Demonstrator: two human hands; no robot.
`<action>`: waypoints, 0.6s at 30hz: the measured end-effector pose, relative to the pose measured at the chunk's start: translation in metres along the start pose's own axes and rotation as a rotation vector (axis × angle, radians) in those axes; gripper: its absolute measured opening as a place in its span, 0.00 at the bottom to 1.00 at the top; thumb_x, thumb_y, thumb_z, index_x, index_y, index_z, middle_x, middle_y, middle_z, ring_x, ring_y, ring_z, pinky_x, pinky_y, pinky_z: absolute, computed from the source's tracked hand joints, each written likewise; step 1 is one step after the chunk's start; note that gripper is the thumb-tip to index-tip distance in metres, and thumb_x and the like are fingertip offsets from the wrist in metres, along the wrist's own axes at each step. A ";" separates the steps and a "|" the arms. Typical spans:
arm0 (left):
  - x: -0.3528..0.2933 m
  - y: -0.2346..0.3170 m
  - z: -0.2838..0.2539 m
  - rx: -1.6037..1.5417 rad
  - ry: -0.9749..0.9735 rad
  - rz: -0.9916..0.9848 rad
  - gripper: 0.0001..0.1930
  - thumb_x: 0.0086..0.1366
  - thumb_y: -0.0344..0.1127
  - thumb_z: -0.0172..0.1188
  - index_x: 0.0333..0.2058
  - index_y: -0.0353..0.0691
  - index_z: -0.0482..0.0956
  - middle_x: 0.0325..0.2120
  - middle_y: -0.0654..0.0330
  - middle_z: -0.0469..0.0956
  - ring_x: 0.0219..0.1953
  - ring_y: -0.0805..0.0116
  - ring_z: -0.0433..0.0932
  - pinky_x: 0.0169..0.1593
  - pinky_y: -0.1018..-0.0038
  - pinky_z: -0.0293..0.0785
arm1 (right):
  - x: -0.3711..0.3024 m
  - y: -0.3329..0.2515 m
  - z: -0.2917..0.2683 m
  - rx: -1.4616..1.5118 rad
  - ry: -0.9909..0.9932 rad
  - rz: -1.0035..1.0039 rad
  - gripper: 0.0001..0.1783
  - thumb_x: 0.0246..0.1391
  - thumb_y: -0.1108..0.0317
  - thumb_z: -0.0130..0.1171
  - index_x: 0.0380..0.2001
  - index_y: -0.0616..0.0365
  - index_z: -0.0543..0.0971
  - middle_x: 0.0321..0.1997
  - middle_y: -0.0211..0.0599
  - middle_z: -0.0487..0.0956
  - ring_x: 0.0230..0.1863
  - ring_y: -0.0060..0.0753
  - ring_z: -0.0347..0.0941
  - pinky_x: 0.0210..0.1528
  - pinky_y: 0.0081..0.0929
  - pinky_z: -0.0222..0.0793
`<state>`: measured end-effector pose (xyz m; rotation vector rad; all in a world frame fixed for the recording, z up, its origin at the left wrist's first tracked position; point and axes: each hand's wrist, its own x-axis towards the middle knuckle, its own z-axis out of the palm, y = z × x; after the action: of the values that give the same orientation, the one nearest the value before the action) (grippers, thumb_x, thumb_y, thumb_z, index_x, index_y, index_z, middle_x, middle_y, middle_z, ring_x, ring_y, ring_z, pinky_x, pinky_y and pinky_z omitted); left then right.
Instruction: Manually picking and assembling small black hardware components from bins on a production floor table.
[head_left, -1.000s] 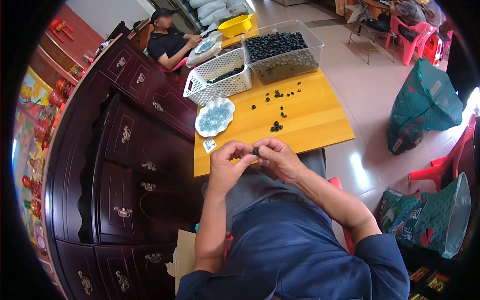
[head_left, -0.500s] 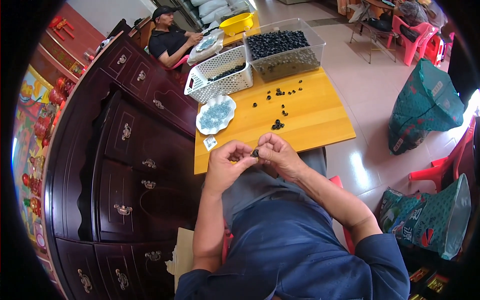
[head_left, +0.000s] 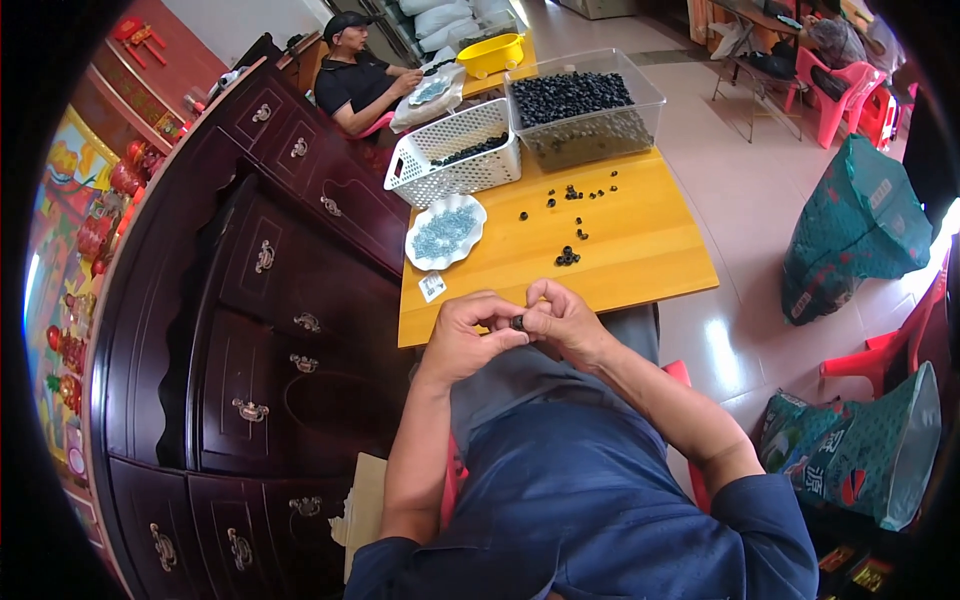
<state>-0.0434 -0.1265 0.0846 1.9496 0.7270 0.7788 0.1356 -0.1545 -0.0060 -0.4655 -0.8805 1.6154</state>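
Note:
Just past the table's near edge, both my hands meet over my lap. A small round black part [head_left: 518, 322] is pinched between the fingertips of my right hand [head_left: 565, 322]. The fingers of my left hand [head_left: 468, 335] are curled against the same part; whether they hold another tiny piece is hidden. Ahead on the wooden table [head_left: 650, 235] lie several loose black parts [head_left: 568, 257], some clustered, some scattered. To the left, a white scalloped plate [head_left: 413, 245] carries many small clear pale-blue pieces [head_left: 445, 232].
A white perforated basket [head_left: 450, 178] and a clear plastic bin [head_left: 580, 150], both with black parts, stand at the table's far end. Beyond sits another person [head_left: 350, 85] by a yellow tub [head_left: 490, 55]. Dark drawers [head_left: 290, 300] flank my left; green bags [head_left: 850, 235] stand right.
My hands have drawn closer together around the black part, and the left fingers have closed in on it. The whole view has shifted slightly.

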 end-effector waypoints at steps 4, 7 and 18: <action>-0.005 0.002 0.002 0.166 0.046 0.074 0.12 0.50 0.24 0.73 0.35 0.35 0.85 0.24 0.67 0.75 0.25 0.80 0.71 0.29 0.80 0.67 | 0.001 0.008 -0.002 0.123 -0.057 0.016 0.16 0.57 0.69 0.67 0.41 0.52 0.69 0.30 0.26 0.77 0.32 0.18 0.74 0.37 0.18 0.68; -0.009 0.003 0.005 0.149 0.067 0.033 0.11 0.50 0.23 0.72 0.33 0.35 0.83 0.23 0.68 0.74 0.24 0.81 0.70 0.30 0.80 0.66 | 0.001 0.010 -0.001 0.047 -0.027 0.001 0.13 0.56 0.66 0.65 0.38 0.51 0.71 0.32 0.25 0.76 0.35 0.16 0.70 0.37 0.18 0.66; -0.002 -0.011 0.009 0.182 0.044 -0.007 0.07 0.52 0.23 0.70 0.30 0.34 0.81 0.23 0.68 0.74 0.25 0.83 0.70 0.30 0.82 0.66 | 0.001 0.006 -0.010 0.138 -0.022 0.114 0.14 0.56 0.65 0.68 0.37 0.51 0.71 0.32 0.26 0.78 0.34 0.18 0.75 0.36 0.18 0.69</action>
<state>-0.0400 -0.1275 0.0709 2.0967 0.8562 0.7763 0.1383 -0.1506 -0.0169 -0.4073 -0.7640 1.7760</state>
